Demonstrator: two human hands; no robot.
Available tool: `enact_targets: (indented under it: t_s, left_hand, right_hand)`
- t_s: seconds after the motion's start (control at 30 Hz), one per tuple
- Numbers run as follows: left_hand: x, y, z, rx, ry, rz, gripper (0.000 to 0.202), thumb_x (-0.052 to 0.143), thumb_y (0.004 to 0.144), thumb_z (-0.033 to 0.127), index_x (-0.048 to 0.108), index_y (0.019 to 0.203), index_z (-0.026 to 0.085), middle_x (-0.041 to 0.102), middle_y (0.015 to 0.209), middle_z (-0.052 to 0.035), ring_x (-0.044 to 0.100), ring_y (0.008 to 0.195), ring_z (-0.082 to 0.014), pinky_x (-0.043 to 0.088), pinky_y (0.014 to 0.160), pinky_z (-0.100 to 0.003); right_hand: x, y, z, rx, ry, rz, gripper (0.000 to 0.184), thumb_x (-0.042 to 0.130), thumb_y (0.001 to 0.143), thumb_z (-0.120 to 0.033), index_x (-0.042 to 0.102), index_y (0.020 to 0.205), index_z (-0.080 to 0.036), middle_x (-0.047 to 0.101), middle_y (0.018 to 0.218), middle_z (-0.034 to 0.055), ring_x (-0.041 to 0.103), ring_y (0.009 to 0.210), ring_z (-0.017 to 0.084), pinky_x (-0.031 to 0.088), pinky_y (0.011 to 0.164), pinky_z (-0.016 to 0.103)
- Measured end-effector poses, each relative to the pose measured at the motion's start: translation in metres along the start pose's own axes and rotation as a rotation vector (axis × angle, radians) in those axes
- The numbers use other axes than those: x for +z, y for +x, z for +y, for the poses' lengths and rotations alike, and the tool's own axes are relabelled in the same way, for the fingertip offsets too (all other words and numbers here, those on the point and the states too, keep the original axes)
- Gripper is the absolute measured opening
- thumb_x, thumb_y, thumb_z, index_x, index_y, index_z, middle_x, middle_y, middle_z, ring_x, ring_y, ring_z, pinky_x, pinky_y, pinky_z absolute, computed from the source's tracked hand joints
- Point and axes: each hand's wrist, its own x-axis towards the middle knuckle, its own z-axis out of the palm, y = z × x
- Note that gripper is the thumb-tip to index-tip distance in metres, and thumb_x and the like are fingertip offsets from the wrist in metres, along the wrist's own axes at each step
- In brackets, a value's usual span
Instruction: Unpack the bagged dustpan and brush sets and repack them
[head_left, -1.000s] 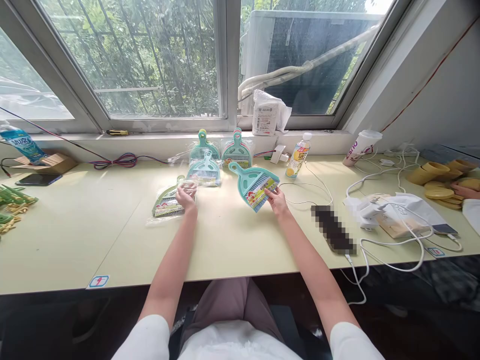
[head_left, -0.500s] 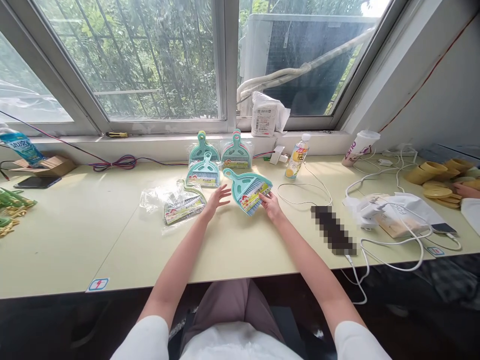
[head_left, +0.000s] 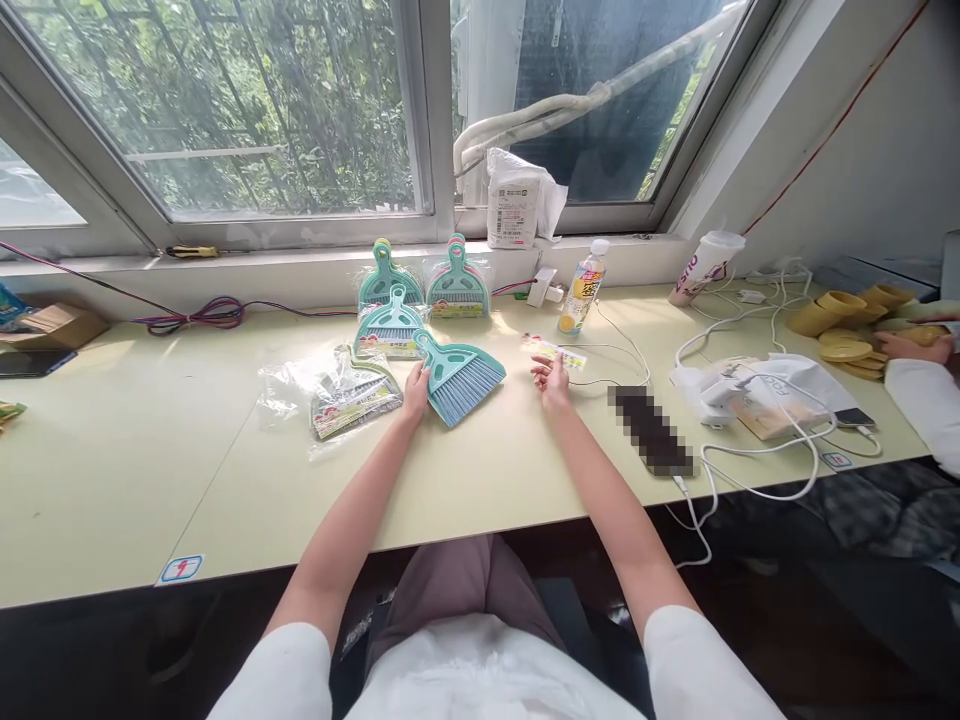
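My left hand (head_left: 415,390) is closed on the left edge of a teal dustpan and brush set (head_left: 463,385), its blue bristles bare and facing up. Further right, my right hand (head_left: 553,382) has its fingers loosely apart, right by a printed label card (head_left: 556,352) on the table. Whether a fingertip touches the card I cannot tell. Just beyond the held set stands another teal dustpan set (head_left: 390,325) with its label on. To the left of my left hand lies a dustpan set in clear plastic wrap (head_left: 354,395).
Two wrapped stacks of dustpan sets (head_left: 459,280) lean at the window wall. A drink bottle (head_left: 582,288), a blurred-out dark object (head_left: 651,430), white cables and a paper cup (head_left: 706,268) are on the right. Another person's hand (head_left: 916,345) rests by yellow pieces (head_left: 825,318).
The label card has come off the dustpan set and is now over at the right with my right hand. My left hand, empty before, now grips the set.
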Motion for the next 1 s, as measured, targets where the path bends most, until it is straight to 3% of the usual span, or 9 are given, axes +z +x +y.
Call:
enact_targets:
  t_s: [0.13, 0.2, 0.37, 0.43, 0.53, 0.6, 0.73, 0.83, 1.0]
  left_hand:
    - [0.000, 0.000, -0.003, 0.008, 0.051, -0.032, 0.021, 0.051, 0.085, 0.029, 0.066, 0.095, 0.018, 0.067, 0.101, -0.0064, 0.060, 0.104, -0.0230, 0.043, 0.096, -0.034]
    - [0.000, -0.001, -0.004, 0.004, 0.072, -0.049, 0.023, 0.051, 0.086, 0.031, 0.066, 0.097, 0.018, 0.068, 0.102, -0.0065, 0.060, 0.103, -0.0234, 0.044, 0.095, -0.034]
    - [-0.001, -0.001, -0.003, 0.018, 0.126, -0.087, 0.025, 0.049, 0.087, 0.032, 0.066, 0.100, 0.019, 0.068, 0.103, -0.0064, 0.060, 0.101, -0.0237, 0.044, 0.092, -0.034]
    - [0.002, -0.004, 0.002, 0.041, 0.121, -0.098, 0.025, 0.051, 0.087, 0.033, 0.067, 0.100, 0.019, 0.069, 0.099, -0.0058, 0.062, 0.096, -0.0232, 0.045, 0.089, -0.033]
    - [0.009, -0.016, 0.013, 0.121, 0.134, -0.136, 0.028, 0.052, 0.088, 0.036, 0.068, 0.104, 0.019, 0.070, 0.094, -0.0049, 0.062, 0.092, -0.0228, 0.045, 0.086, -0.030]
    - [0.015, -0.029, 0.021, 0.194, 0.167, -0.166, 0.032, 0.051, 0.090, 0.039, 0.067, 0.109, 0.019, 0.070, 0.095, -0.0050, 0.062, 0.092, -0.0227, 0.044, 0.085, -0.029]
    - [0.021, -0.049, 0.032, 0.291, 0.220, -0.115, 0.041, 0.046, 0.094, 0.042, 0.064, 0.120, 0.017, 0.069, 0.093, -0.0065, 0.063, 0.090, -0.0227, 0.045, 0.082, -0.030]
    - [0.017, -0.049, 0.034, 0.300, 0.209, -0.074, 0.041, 0.047, 0.094, 0.042, 0.065, 0.120, 0.017, 0.070, 0.100, -0.0076, 0.063, 0.097, -0.0246, 0.045, 0.088, -0.031]
    - [0.012, -0.029, 0.026, 0.312, 0.194, -0.241, 0.037, 0.046, 0.094, 0.040, 0.069, 0.116, 0.020, 0.070, 0.114, -0.0056, 0.062, 0.107, -0.0265, 0.043, 0.095, -0.033]
  right_hand:
    - [-0.011, 0.001, -0.009, 0.001, -0.169, -0.097, 0.055, 0.044, 0.090, -0.063, 0.069, 0.085, -0.014, 0.067, 0.056, 0.0038, 0.045, 0.032, 0.005, 0.030, 0.034, 0.018]
    - [-0.015, -0.002, -0.014, -0.100, -0.302, -0.122, 0.049, 0.048, 0.089, -0.058, 0.070, 0.090, -0.014, 0.070, 0.061, 0.0047, 0.053, 0.038, 0.007, 0.033, 0.037, 0.018]
    - [-0.033, -0.017, -0.025, -0.373, -0.531, 0.007, 0.044, 0.042, 0.092, -0.050, 0.071, 0.092, -0.017, 0.072, 0.072, 0.0040, 0.061, 0.053, 0.011, 0.042, 0.050, 0.021]
    - [-0.032, -0.029, -0.027, -0.440, -0.606, -0.046, 0.042, 0.041, 0.094, -0.047, 0.071, 0.091, -0.018, 0.071, 0.074, 0.0043, 0.062, 0.060, 0.014, 0.047, 0.059, 0.025]
    - [-0.008, -0.052, -0.024, -0.616, -0.706, -0.227, 0.036, 0.044, 0.094, -0.045, 0.071, 0.094, -0.022, 0.072, 0.097, 0.0075, 0.064, 0.094, 0.021, 0.050, 0.078, 0.031]
    - [0.019, -0.068, -0.019, -0.728, -0.880, -0.326, 0.030, 0.049, 0.093, -0.043, 0.070, 0.102, -0.024, 0.068, 0.112, 0.0086, 0.057, 0.110, 0.025, 0.044, 0.094, 0.037]
    - [0.071, -0.085, -0.007, -0.763, -1.149, -0.283, 0.031, 0.054, 0.090, -0.042, 0.065, 0.107, -0.019, 0.064, 0.112, 0.0148, 0.054, 0.109, 0.031, 0.040, 0.097, 0.046]
    - [0.088, -0.081, -0.006, -0.700, -1.135, -0.258, 0.024, 0.057, 0.086, -0.038, 0.063, 0.099, -0.019, 0.064, 0.106, 0.0132, 0.057, 0.102, 0.028, 0.043, 0.091, 0.041]
    - [0.086, -0.064, -0.011, -0.433, -0.853, -0.257, 0.013, 0.065, 0.072, -0.032, 0.058, 0.070, -0.021, 0.064, 0.083, 0.0018, 0.059, 0.084, 0.019, 0.047, 0.081, 0.032]
